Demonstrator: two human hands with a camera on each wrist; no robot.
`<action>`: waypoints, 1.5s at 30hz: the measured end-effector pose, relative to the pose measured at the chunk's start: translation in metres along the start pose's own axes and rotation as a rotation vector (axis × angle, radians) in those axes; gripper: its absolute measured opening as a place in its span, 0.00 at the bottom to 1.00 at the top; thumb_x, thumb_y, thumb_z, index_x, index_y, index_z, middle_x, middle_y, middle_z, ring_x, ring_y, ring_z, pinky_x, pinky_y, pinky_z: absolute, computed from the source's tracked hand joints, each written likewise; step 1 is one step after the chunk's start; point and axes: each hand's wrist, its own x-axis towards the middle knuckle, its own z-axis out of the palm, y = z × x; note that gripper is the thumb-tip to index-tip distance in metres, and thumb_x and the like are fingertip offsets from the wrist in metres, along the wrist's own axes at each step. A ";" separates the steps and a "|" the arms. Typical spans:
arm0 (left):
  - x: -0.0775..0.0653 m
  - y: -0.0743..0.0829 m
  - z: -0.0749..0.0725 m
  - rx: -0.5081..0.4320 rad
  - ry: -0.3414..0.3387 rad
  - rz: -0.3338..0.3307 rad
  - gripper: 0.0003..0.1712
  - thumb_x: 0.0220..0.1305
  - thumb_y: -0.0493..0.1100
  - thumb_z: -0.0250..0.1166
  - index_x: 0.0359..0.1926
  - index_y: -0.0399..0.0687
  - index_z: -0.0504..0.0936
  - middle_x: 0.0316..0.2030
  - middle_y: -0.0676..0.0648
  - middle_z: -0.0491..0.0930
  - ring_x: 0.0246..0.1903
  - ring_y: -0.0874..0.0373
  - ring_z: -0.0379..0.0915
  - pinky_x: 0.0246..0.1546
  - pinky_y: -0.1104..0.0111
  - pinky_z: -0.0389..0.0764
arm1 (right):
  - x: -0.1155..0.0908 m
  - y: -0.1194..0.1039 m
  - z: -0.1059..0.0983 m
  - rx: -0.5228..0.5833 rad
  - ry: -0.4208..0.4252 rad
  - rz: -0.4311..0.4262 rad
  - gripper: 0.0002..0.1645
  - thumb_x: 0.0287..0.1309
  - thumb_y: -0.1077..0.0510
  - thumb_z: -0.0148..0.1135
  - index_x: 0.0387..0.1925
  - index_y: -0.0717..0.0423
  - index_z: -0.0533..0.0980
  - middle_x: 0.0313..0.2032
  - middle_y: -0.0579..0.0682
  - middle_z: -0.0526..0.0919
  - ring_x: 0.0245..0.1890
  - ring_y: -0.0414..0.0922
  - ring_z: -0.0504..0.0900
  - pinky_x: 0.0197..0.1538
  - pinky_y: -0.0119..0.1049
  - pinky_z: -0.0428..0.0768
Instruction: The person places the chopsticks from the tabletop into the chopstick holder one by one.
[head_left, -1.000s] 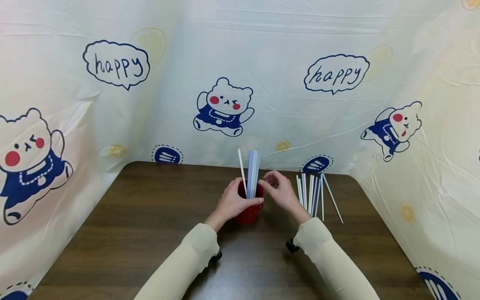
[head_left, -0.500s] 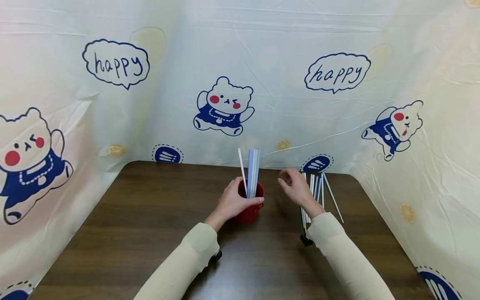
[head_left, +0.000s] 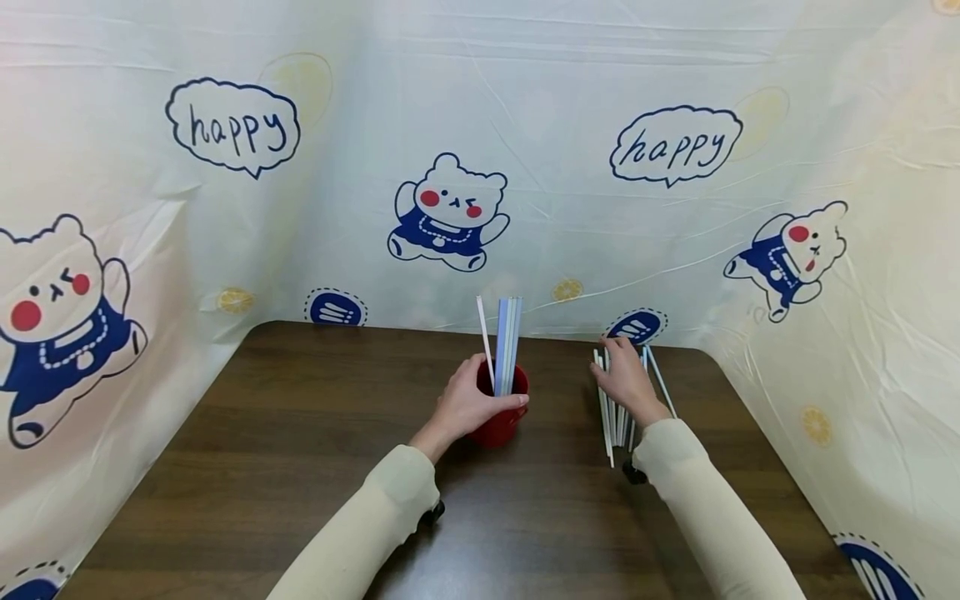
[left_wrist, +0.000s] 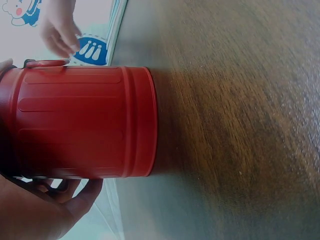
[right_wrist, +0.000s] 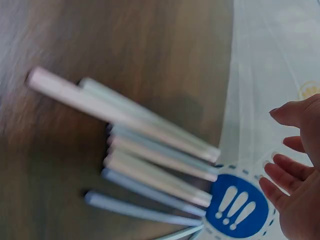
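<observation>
1. One red cup (head_left: 497,430) stands upright near the middle of the dark wooden desk (head_left: 300,467), with a small red handle (left_wrist: 47,63) on its side.
2. Five fingers' worth of grip comes from the left hand (head_left: 467,402): its fingers are curled round the cup, the thumb across the near side of the rim.
3. Several blue and pale sticks (head_left: 507,343) stand in the cup as a tight bundle; a single white stick (head_left: 483,335) leans left, apart from their tops.
4. Nothing is held by the right hand (head_left: 628,379), which hovers near the far ends of the loose sticks (right_wrist: 155,178); its fingers are loosely bent and apart.
5. Those loose sticks lie on the desk to the right of the cup, roughly side by side, some blurred.
6. Two pale sleeves (head_left: 360,533) cover the forearms; behind the desk hangs a printed cloth (head_left: 555,108).
</observation>
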 end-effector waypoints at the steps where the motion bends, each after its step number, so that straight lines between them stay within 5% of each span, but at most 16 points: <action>1: 0.000 0.000 0.000 -0.003 -0.001 0.002 0.48 0.47 0.67 0.79 0.66 0.61 0.70 0.60 0.51 0.74 0.59 0.50 0.73 0.52 0.41 0.81 | -0.001 0.004 0.001 -0.015 -0.003 0.006 0.34 0.68 0.56 0.62 0.69 0.69 0.66 0.65 0.70 0.67 0.64 0.66 0.70 0.65 0.62 0.70; 5: 0.001 -0.002 0.001 0.000 0.000 -0.002 0.47 0.46 0.67 0.79 0.66 0.62 0.70 0.59 0.52 0.74 0.58 0.51 0.73 0.52 0.42 0.81 | -0.003 0.018 0.004 -0.074 -0.002 0.007 0.35 0.66 0.57 0.62 0.68 0.73 0.65 0.64 0.74 0.67 0.62 0.69 0.71 0.63 0.63 0.71; 11: 0.002 -0.004 0.002 0.005 0.002 0.001 0.47 0.46 0.68 0.79 0.65 0.63 0.70 0.58 0.52 0.75 0.58 0.51 0.73 0.52 0.42 0.81 | -0.005 0.035 0.008 -0.130 -0.017 0.042 0.23 0.62 0.58 0.64 0.52 0.71 0.74 0.53 0.73 0.73 0.51 0.66 0.75 0.53 0.62 0.75; 16: 0.002 -0.004 0.002 0.008 0.009 0.000 0.48 0.45 0.68 0.79 0.65 0.63 0.70 0.58 0.53 0.75 0.58 0.51 0.73 0.52 0.42 0.81 | -0.008 0.043 0.012 -0.165 -0.092 0.130 0.32 0.64 0.54 0.64 0.61 0.73 0.71 0.56 0.76 0.70 0.54 0.70 0.74 0.55 0.64 0.75; 19: 0.001 -0.003 0.002 0.010 0.008 -0.001 0.48 0.45 0.68 0.79 0.65 0.63 0.70 0.58 0.53 0.75 0.58 0.51 0.73 0.52 0.42 0.81 | -0.010 0.046 0.011 -0.193 -0.117 0.149 0.31 0.65 0.52 0.63 0.57 0.75 0.72 0.54 0.76 0.70 0.52 0.70 0.75 0.52 0.64 0.76; 35: -0.001 -0.002 0.001 0.018 0.009 -0.006 0.47 0.47 0.68 0.78 0.65 0.62 0.70 0.58 0.52 0.74 0.58 0.51 0.73 0.51 0.43 0.82 | -0.015 0.045 0.021 -0.251 -0.070 0.126 0.22 0.65 0.54 0.63 0.51 0.69 0.79 0.51 0.72 0.75 0.53 0.68 0.73 0.51 0.65 0.76; 45: 0.000 -0.001 0.001 0.022 0.010 -0.010 0.47 0.46 0.68 0.78 0.65 0.63 0.70 0.58 0.53 0.74 0.58 0.51 0.73 0.52 0.42 0.81 | -0.013 0.043 0.022 -0.188 -0.060 0.107 0.08 0.63 0.59 0.62 0.34 0.62 0.77 0.36 0.60 0.78 0.36 0.57 0.77 0.38 0.52 0.78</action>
